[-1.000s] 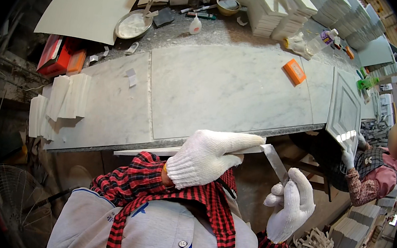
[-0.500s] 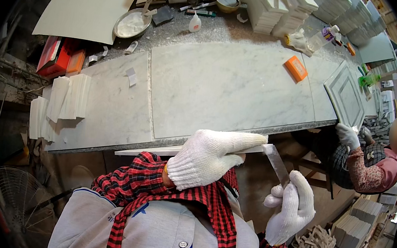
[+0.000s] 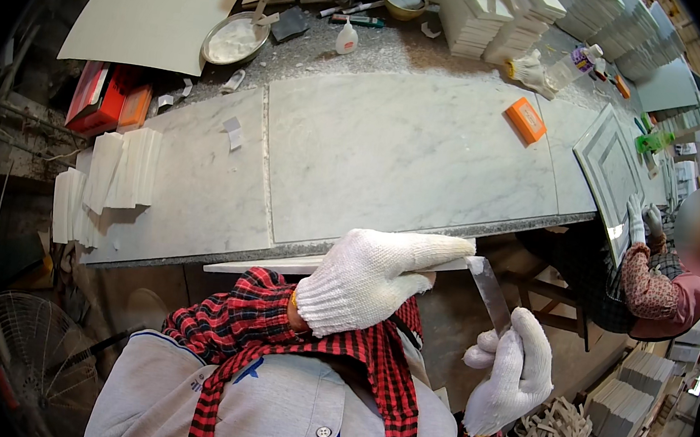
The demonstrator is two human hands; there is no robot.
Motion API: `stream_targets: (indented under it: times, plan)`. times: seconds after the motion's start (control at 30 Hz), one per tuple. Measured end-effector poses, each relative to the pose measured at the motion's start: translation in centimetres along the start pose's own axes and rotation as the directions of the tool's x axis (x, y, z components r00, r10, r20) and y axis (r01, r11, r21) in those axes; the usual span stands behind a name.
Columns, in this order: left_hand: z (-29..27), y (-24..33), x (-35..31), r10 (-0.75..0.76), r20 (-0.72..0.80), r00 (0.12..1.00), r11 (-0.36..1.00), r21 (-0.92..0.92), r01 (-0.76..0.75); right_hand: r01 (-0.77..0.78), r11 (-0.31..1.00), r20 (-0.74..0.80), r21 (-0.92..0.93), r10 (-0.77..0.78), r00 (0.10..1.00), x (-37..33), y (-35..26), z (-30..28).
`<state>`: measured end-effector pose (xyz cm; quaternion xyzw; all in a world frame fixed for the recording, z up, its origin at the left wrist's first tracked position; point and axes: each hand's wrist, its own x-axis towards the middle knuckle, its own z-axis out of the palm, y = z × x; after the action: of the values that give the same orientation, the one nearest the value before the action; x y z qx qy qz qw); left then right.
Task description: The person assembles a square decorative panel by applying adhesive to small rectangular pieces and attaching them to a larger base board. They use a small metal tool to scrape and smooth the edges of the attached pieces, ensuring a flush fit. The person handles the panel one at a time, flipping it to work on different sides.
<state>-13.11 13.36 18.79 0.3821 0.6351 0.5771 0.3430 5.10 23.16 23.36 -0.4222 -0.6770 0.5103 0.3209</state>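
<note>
Hardly moved since a moment before: kept both gloved hands in the same spots, just off the table's near edge.

Closest in, pinched a flat metal blade (image 3: 491, 293) in the right hand (image 3: 512, 381), fingers curled shut around its lower end, tip pointing up. Touched that tip to the right end of a long white strip (image 3: 260, 266). Held the strip level along the table edge with the left hand (image 3: 369, 280), fingers pressed together and laid flat on top, thumb tucked under.

Looked like scraping the strip's end clean. Called next for a firm hold on the strip and short, careful strokes of the blade.

Farther off, showed a grey marble table (image 3: 408, 148), piled white strips (image 3: 115, 177), an orange block (image 3: 526, 119), a metal bowl (image 3: 234, 38), and a co-worker's gloved hand (image 3: 635, 223).
</note>
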Motion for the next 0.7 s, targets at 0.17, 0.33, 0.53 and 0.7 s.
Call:
stream_targets:
  times: [0.17, 0.33, 0.53, 0.7]
  plan:
    - [-0.1, 0.3, 0.1, -0.002, 0.006, 1.000, 1.000, 0.029, 0.002, -0.017, 1.000, -0.035, -0.017, 0.016, 0.999, -0.2, -0.1, 0.2]
    - [0.0, -0.2, 0.0, 0.022, -0.013, 1.000, 1.000, 0.008, -0.022, 0.005, 0.997, -0.022, -0.076, -0.007, 1.000, -0.7, -0.3, 0.5]
    - [0.2, -0.1, 0.1, 0.034, -0.025, 0.999, 0.999, -0.019, -0.035, 0.205, 0.973, 0.020, -0.110, -0.204, 0.979, -0.9, 1.3, 0.0]
    - [0.0, 0.2, 0.1, 0.024, -0.018, 1.000, 1.000, 0.000, -0.024, 0.297, 0.946, 0.053, -0.130, -0.293, 0.955, -0.8, 1.7, -0.1]
